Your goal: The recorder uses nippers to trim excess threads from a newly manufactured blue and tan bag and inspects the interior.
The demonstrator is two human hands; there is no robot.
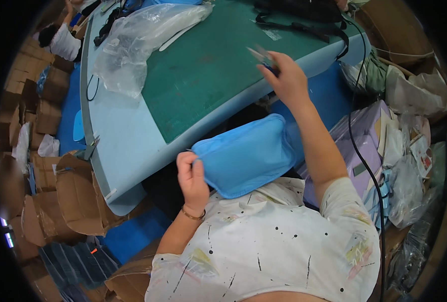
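A light-blue fabric pouch (246, 158) with piped edges hangs in front of my body, below the table's near edge. My left hand (192, 178) is closed on its left end, thumb on top and a bracelet on the wrist. Up and to the right, my right hand (285, 75) grips a pair of thread snips (264, 58) over the green table top. Their thin metal blades point up and left, apart from the pouch. My palm and fingers hide part of the handle.
A light-blue table with a green mat (198, 83) lies ahead. On it are a clear plastic bag (133, 48) and black straps (304, 27). A black cable (354, 131) runs down at right, beside lilac packages (359, 133). Cardboard boxes (80, 196) stand left; a person (65, 40) is far left.
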